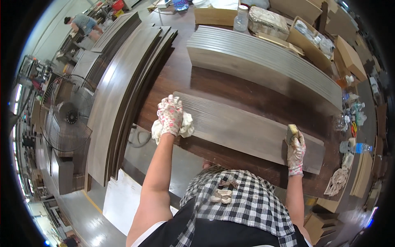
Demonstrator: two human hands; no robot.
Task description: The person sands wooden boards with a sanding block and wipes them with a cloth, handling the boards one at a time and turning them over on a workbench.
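Note:
A long grey-brown wooden board [242, 131] lies across the dark table in front of me, with fine grooves showing at its left end. My left hand [170, 116], in a white glove with pink spots, is closed on a bunched white cloth [187, 124] at that grooved end. Near the board's right end, my right hand [296, 155] wears a similar glove and grips a small yellow and grey sponge block [292, 132]. The block is held just over or against the board; contact is hard to tell.
Behind the board stands a row of similar boards on edge [263, 68]. More boards are stacked at the left [119, 90], beside a black fan [68, 113]. Boxes [310, 45], bottles [361, 147] and a crumpled rag [339, 179] line the right side. Another person [84, 24] bends over work far left.

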